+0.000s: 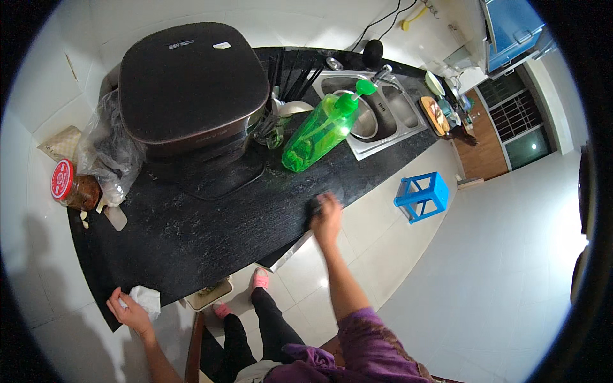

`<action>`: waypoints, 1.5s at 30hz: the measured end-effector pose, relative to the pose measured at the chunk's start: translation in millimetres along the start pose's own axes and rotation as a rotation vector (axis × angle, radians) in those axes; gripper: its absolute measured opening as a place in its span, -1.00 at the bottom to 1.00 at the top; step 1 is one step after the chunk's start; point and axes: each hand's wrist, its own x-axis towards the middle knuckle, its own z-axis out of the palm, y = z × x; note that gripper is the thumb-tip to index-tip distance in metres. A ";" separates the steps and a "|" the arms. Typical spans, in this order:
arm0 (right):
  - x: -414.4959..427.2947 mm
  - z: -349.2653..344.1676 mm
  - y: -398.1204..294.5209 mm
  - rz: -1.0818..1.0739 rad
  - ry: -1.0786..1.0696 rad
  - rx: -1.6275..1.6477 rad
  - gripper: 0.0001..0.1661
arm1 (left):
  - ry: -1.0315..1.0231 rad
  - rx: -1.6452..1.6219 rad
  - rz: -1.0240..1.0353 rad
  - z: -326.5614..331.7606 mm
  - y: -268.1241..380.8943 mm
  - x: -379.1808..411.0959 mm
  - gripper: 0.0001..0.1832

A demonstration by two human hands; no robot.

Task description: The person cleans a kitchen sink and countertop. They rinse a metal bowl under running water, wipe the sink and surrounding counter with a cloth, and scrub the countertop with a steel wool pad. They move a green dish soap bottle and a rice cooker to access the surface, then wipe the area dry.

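At the near left corner of the black countertop point(206, 239), my left hand point(128, 311) grips a crumpled white tissue or cloth point(147, 299), which sticks out past the thumb side over the edge. My right hand point(327, 218) is blurred and lies at the front edge of the counter, below the green pump bottle point(313, 134). A dark patch shows beside its fingers; I cannot tell whether it is a thing held or shadow. Just under that hand, a drawer point(289, 251) stands partly pulled out.
A large dark appliance point(191, 86) stands at the back, near a plastic bag point(110, 143) and a red-lidded jar point(76, 186). Farther right are a steel sink point(397, 129) with a bowl and a cutting board point(434, 116). A blue stool point(424, 196) and an open bin point(210, 297) are below the counter.
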 end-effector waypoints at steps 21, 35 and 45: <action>-6.3 19.5 23.0 -0.085 -0.026 0.028 -0.55 | -0.054 0.261 -0.078 5.4 -33.6 -4.0 -0.77; 13.7 4.0 57.9 0.114 0.171 -0.028 -0.45 | -0.029 0.216 -0.041 6.3 -50.9 0.2 -0.76; -20.8 6.2 18.0 0.034 -0.013 0.194 -0.46 | -0.022 0.238 -0.003 0.1 -47.8 -1.5 -0.79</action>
